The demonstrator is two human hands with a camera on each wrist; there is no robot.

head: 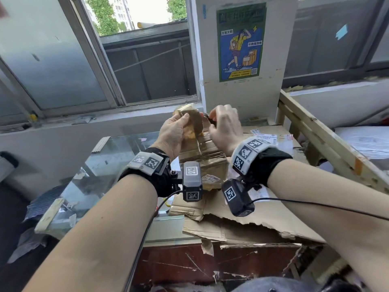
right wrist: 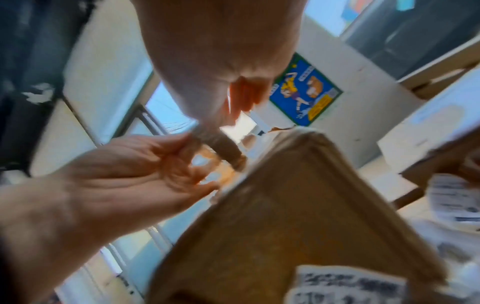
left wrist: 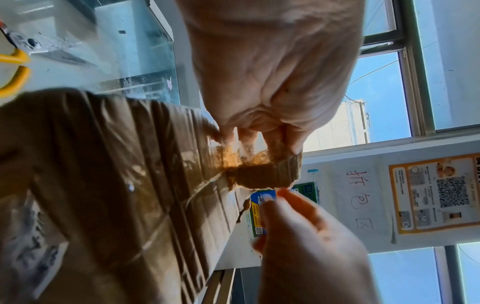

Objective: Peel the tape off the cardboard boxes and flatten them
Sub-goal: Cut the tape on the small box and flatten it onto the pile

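A taped brown cardboard box (head: 207, 153) stands on the table under both hands. Its worn, glossy side fills the left wrist view (left wrist: 103, 174) and the right wrist view (right wrist: 285, 216). My left hand (head: 179, 127) is raised above the box and pinches a crumpled strip of tape with torn cardboard stuck to it (head: 192, 120) (left wrist: 262, 174). My right hand (head: 219, 123) is curled close beside it. Its fingertips (left wrist: 281, 192) pinch the same strip's edge (right wrist: 223, 148). A small dark thing shows at these fingertips; I cannot tell what it is.
Torn, flattened cardboard (head: 242, 218) lies at the table's near edge. The glass tabletop (head: 101, 165) stretches left. Yellow-handled scissors (left wrist: 15, 61) lie near the box. A wooden frame (head: 315, 135) runs along the right, with shipping labels (head: 265, 137) behind the box.
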